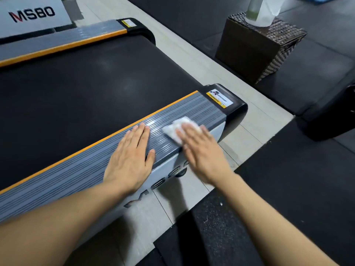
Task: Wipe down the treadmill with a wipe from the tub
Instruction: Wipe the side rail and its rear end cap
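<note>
Far left there's a second grey machine panel (32,14) with "MS80" printed on it, sitting just past the treadmill's far side rail. The treadmill itself is a wide black running belt (80,89) framed by two ribbed grey side rails with orange trim, and each rail ends in a black end cap carrying a yellow warning sticker (219,98). The floor is pale grey tile (194,60) under the machine, with black rubber gym mats (299,189) along the right and near edges.

The left hand (130,160) lies flat on the near ribbed grey side rail (63,181), palm down, fingers straight and close together reaching toward the orange trim edge, thumb out along the rail's outer edge. It has nothing in it, just pressing on the rail.

Right beside it, closer to the rail's capped end, the right hand (199,148) is also flat with fingers extended, pressing down on a folded white wipe (177,129) that sits on the rail top. The hand looks a bit blurred. The wipe pokes out past the fingertips on the belt side.

Over in the top right corner a dark brown woven wicker cube (257,48) stands on the mats, with a translucent white container (261,10) on top; it's cut off by the frame edge, so can't tell exactly what it is.
</note>
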A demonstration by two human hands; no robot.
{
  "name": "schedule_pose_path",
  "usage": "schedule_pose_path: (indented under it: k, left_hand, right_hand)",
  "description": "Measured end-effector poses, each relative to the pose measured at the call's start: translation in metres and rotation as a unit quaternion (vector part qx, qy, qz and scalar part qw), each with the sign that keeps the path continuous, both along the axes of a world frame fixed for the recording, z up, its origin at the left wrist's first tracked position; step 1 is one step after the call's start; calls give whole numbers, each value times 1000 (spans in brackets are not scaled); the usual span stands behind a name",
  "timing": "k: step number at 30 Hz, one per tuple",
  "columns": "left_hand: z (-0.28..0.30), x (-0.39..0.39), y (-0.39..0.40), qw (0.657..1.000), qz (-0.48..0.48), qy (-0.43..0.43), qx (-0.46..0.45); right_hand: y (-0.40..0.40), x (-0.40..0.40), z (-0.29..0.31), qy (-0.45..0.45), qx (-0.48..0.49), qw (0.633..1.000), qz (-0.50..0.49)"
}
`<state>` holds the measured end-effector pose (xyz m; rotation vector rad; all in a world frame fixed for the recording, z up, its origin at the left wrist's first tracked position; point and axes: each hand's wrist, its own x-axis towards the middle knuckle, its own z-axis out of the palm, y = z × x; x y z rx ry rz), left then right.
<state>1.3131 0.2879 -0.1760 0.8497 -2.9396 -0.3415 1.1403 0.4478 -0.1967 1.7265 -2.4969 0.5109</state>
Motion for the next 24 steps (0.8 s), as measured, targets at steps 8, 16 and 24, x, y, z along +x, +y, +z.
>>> schedule_pose_path:
  k: [8,16,24]
  left_hand:
    - [7,-6,-1,1000,1,26,13]
    - [12,-98,-18,989,-86,119,-19]
    - [0,-184,-26,977,-200,77,-17]
  right_hand:
    - [-14,-14,13,-98,-141,977,-129]
    - [6,-48,-5,-41,-138,986,-79]
    - [2,-119,36,-63,-180,963,-191]
